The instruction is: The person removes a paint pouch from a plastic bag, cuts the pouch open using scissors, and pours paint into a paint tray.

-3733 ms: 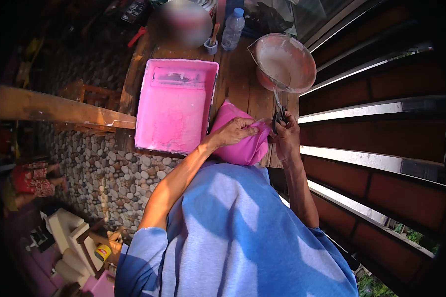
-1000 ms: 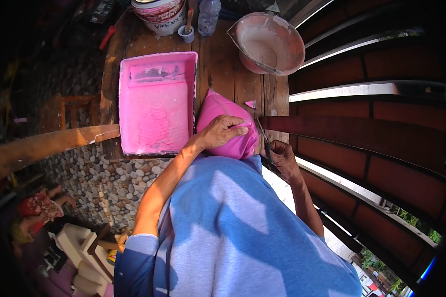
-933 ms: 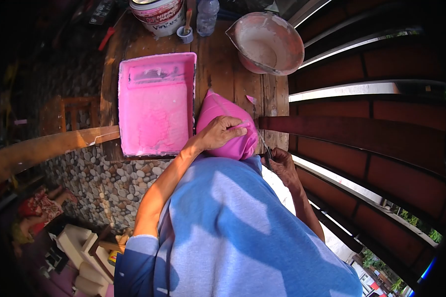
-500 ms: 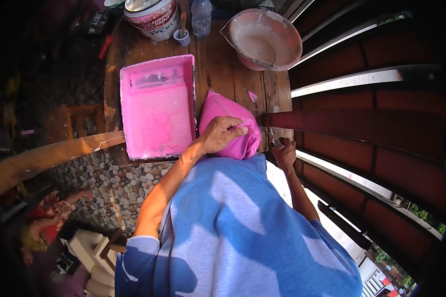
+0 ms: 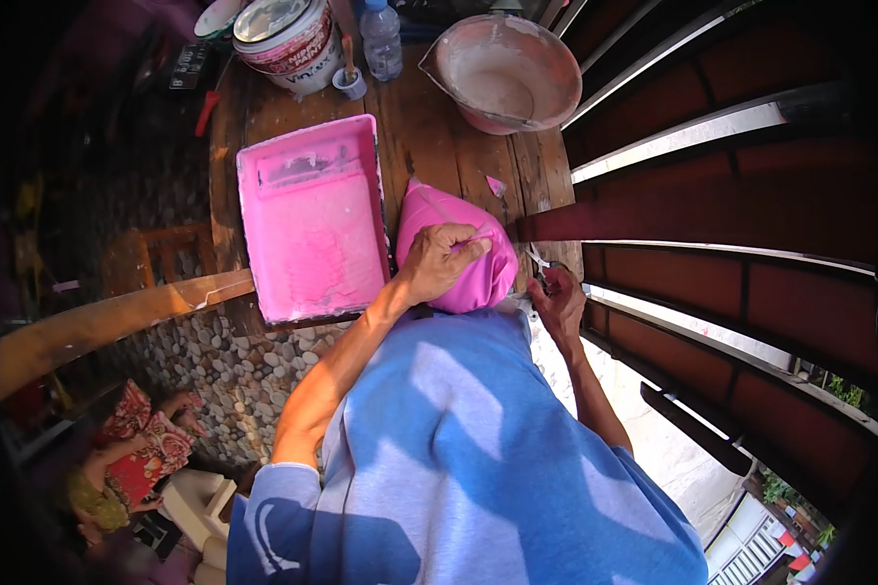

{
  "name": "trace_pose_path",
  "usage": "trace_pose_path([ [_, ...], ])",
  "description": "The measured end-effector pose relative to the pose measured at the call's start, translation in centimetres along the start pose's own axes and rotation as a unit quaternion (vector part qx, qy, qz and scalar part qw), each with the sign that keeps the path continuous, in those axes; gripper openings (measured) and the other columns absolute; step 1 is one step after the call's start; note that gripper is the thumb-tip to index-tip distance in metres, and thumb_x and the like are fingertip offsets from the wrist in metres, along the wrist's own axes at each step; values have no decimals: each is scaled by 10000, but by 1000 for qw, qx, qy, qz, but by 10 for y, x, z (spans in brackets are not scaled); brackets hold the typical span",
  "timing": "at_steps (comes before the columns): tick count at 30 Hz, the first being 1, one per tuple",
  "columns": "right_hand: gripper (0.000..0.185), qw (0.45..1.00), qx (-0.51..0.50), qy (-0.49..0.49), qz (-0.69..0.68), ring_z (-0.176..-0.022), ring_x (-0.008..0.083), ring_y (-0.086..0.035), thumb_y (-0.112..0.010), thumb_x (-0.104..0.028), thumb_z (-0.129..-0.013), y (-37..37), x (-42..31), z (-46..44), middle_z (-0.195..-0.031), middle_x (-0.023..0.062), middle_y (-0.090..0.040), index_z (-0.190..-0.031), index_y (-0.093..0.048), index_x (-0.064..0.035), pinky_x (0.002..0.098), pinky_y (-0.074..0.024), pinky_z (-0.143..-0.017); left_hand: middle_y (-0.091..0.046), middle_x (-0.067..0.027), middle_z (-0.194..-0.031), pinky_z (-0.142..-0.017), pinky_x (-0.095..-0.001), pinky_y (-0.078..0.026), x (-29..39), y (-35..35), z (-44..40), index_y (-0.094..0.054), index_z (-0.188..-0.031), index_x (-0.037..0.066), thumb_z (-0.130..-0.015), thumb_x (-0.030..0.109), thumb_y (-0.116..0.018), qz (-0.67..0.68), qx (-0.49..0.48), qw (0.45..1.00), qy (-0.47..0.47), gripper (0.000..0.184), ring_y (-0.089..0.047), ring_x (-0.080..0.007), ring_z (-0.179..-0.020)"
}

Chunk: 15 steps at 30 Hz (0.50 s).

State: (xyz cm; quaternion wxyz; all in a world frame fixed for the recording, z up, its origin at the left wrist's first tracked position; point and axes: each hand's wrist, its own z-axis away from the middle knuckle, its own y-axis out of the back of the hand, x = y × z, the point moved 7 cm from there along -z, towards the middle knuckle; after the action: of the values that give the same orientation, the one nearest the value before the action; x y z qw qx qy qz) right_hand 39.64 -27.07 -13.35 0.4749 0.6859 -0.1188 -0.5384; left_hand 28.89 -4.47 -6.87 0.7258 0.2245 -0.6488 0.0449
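A plump pink bag [image 5: 470, 278] rests on the wooden table against the blue shirt. My left hand [image 5: 439, 261] pinches its gathered top. To the right of the bag, my right hand [image 5: 560, 294] is around the dark handles of scissors [image 5: 538, 258], with the blades pointing away from me beside the bag. A small pink scrap [image 5: 496, 185] lies on the table beyond the bag. Left of the bag stands a pink paint tray [image 5: 312, 234] with wet pink paint in it.
Beyond are a paint-stained bucket [image 5: 507, 78], a water bottle [image 5: 381, 41], a small cup [image 5: 349, 84] with a brush, and a paint pail [image 5: 288, 49]. Slats line the right side. Another person [image 5: 137, 453] is at the lower left, past the pebbled floor.
The small pink scrap has come off and lies on the table. My right hand with the scissors has drawn back from the bag's top; my left hand keeps its hold.
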Motion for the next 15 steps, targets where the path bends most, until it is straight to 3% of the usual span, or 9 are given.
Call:
trace_pose_path([
  [1,345,992,-48,-41,-114,-734,196,-604,-769,-263,-708,0,-19,6,-811,85,-605,-937,-651,-33,313,-488,-605,-331,-147,-610,-514,-346,-342,1,-1,0,-519,-720,-23,-872,269,-623,-2,-5,1000,-2,345,-327,-146,-547],
  [4,386,980,-17,38,-194,-733,163,-607,-794,-235,-705,7,-77,20,-793,80,-605,-986,-647,-15,276,-480,-589,-342,-153,-616,-520,-345,-349,4,-3,-1,-517,-722,-21,-874,262,-619,38,2,999,-8,337,-335,-155,-550],
  [6,392,977,0,45,-207,-735,145,-581,-791,-213,-714,8,-94,15,-824,70,-606,-1025,-647,-21,271,-467,-613,-348,33,-601,-523,-259,-324,4,-2,-1,-543,-702,-20,-899,177,-607,11,-5,1000,-26,286,-346,-38,-613],
  [7,404,974,9,56,-218,-737,126,-555,-788,-191,-724,10,-104,12,-856,60,-606,-1065,-647,-27,267,-454,-637,-348,33,-601,-523,-259,-324,5,-2,0,-543,-702,-20,-899,177,-607,9,-11,1000,-28,286,-346,-38,-613],
  [13,190,966,53,75,-241,-673,118,-535,-718,-155,-805,3,-113,8,-796,59,-619,-919,-684,-6,255,-425,-591,-381,28,-595,-515,-259,-333,9,-3,2,-614,-775,-22,-898,170,-607,-18,-13,999,-50,228,-363,-39,-603],
  [15,157,963,59,67,-253,-651,116,-529,-690,-145,-835,4,-113,8,-778,61,-619,-886,-684,4,247,-417,-575,-414,-174,-614,-536,-358,-362,9,-2,2,-537,-719,-26,-851,215,-637,0,-4,1000,-24,293,-416,-219,-538],
])
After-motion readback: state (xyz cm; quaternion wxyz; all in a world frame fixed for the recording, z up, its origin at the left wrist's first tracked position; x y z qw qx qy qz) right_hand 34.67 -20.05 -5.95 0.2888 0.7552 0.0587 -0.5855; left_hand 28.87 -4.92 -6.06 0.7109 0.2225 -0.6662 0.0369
